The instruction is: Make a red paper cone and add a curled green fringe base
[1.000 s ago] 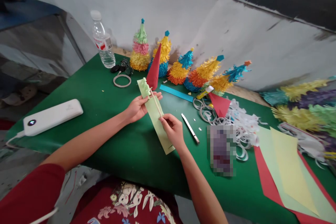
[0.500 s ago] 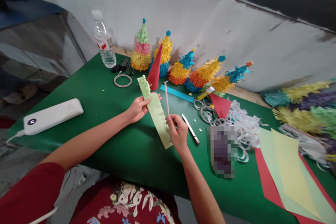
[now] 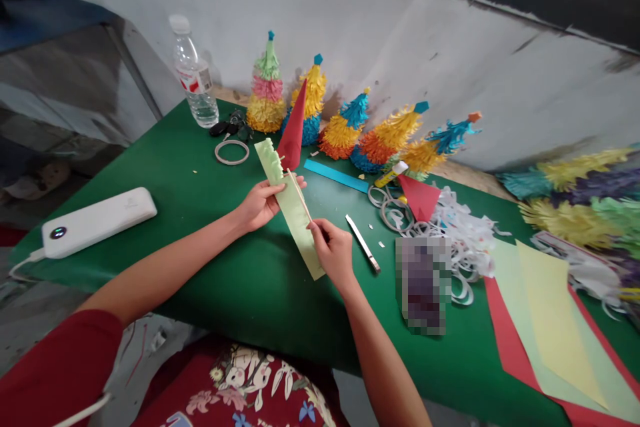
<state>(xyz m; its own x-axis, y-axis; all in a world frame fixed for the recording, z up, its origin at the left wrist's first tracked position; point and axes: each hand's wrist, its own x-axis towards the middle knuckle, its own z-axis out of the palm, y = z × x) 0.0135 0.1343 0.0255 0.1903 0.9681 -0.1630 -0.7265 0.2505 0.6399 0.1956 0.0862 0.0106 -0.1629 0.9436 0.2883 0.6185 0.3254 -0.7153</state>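
Observation:
A light green paper strip (image 3: 299, 227) slants across the middle, its fringed edge curled at the far end. My left hand (image 3: 261, 204) pinches the strip near its middle between thumb and fingers. In my right hand (image 3: 334, 247) is a thin pale stick (image 3: 299, 195), closed in thumb and fingertips, its tip lying at the strip's fringed edge close to my left fingers. Just beyond the strip stands a red paper cone (image 3: 294, 130). To the right of my right hand lies a slim white cutter-like tool (image 3: 363, 245) on the green tabletop.
Several fringed paper trees (image 3: 266, 90) line the wall. A water bottle (image 3: 193, 77) stands back left, a white power bank (image 3: 100, 221) front left. A blue strip (image 3: 336, 175), glue stick (image 3: 391, 174), white paper scraps (image 3: 463, 240) and coloured sheets (image 3: 555, 320) lie rightward.
The stick has swung from near upright, apart from the strip, to slanting left with its tip at the fringe. My right hand has shifted slightly left; my left hand still holds the strip.

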